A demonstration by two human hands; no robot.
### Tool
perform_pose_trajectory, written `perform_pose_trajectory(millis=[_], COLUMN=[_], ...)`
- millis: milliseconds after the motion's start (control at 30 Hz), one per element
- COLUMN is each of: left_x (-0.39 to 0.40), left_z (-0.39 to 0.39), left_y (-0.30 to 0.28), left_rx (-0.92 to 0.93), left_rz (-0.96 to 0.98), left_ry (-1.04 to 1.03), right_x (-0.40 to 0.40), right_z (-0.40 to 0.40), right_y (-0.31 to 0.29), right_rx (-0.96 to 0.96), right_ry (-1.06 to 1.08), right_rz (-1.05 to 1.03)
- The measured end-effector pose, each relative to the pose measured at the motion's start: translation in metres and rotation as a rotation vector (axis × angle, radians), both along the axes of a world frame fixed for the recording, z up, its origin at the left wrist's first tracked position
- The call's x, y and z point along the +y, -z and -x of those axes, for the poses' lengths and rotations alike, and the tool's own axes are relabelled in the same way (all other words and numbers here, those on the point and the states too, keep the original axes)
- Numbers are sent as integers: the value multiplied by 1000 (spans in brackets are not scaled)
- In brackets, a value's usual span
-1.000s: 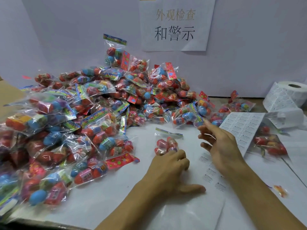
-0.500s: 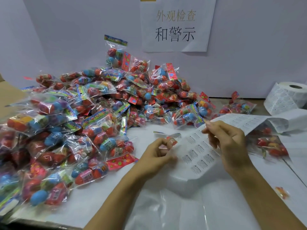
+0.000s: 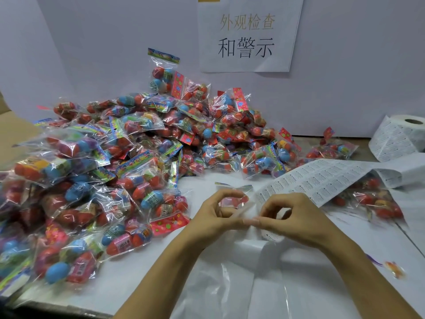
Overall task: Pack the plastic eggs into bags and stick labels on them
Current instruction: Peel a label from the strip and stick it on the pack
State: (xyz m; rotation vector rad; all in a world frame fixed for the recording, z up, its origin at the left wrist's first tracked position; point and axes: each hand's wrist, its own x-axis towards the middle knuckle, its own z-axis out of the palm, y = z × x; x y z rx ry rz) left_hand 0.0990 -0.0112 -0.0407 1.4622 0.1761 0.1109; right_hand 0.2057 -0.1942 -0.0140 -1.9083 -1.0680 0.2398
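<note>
1. Here, the left hand (image 3: 218,212) and right hand (image 3: 292,217) meet near the middle of the white table (image 3: 345,284), fingertips almost touching, each pinching the near-left end of the label strip (image 3: 322,178).
2. The left hand's thumb and forefinger curl into a ring and nip the strip's corner; whether they grip a single label or the backing cannot be told through the blur.
3. The right hand's fingers are likewise curled, thumb and forefinger closed on the same edge of the strip.
4. The label strip runs with its long axis from the hands up and away to the far right, where it feeds back to the label roll (image 3: 400,137) standing at the far right edge of the table.
5. A small bag of eggs (image 3: 234,196) lies just beyond the left hand, partly hidden by its fingers, its printed header pointing to the far side.
6. A large pile of bagged eggs (image 3: 128,162) fills the left and far-centre of the table, bags lying at all angles.
7. Another bag (image 3: 372,201) lies to the right, under the raised strip.
8. Clear plastic film (image 3: 253,284) lies on the table near the forearms.
9. A paper sign (image 3: 248,33) with printed characters hangs on the far wall.
</note>
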Motion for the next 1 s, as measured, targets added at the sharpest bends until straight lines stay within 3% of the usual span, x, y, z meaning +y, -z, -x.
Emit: perform_pose_trajectory(millis=[767, 867, 1000], left_x=[-7, -9, -14], left_z=[1, 4, 5], left_y=[7, 7, 10], left_rx=[12, -24, -92], left_rz=[-192, -262, -414], left_ry=[51, 57, 70], right_x=[-2, -6, -7], right_z=[-2, -8, -10], right_y=[0, -2, -6], right_rx=[107, 184, 381], right_ry=[-67, -81, -92], right_rz=[411, 356, 52])
